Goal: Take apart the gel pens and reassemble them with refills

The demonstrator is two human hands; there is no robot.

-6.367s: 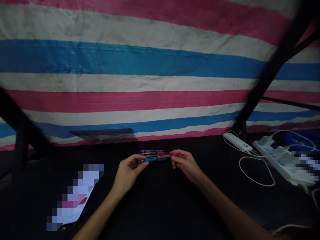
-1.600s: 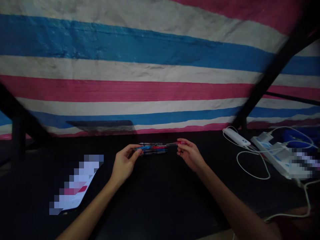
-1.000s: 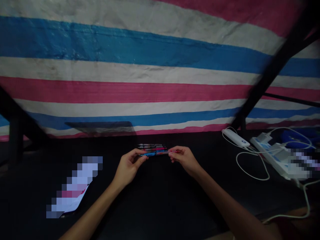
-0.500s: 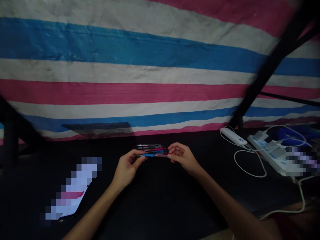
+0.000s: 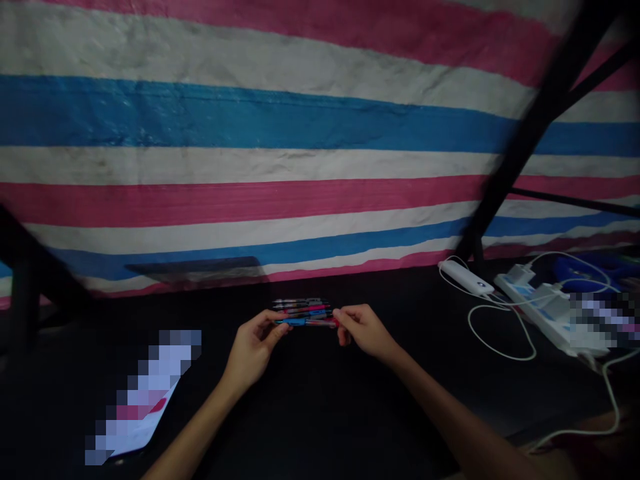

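Between my two hands lies a pen (image 5: 307, 323) with a blue end and a clear barrel that turns red at its right end. My left hand (image 5: 257, 340) pinches its blue end between thumb and fingers. At the other end, my right hand (image 5: 365, 330) is closed on the red part, its fingertips partly hidden. Just beyond, several other pens (image 5: 299, 303) lie side by side on the black table (image 5: 310, 407), with grey, red and blue parts. They run roughly parallel to the pen in my hands.
A lit phone (image 5: 145, 427), partly pixelated, lies at the left. To the right are a white power strip (image 5: 537, 310) with plugs, a white device (image 5: 465, 277) and looping white cables (image 5: 500, 355). Behind hangs a striped sheet (image 5: 300, 200), with a dark slanted post (image 5: 520, 147) at the right.
The view has tilted up slightly, so the table, pens and hands sit lower in the picture. My right-hand fingers have closed more around the pen's red end. My left hand keeps its pinch.
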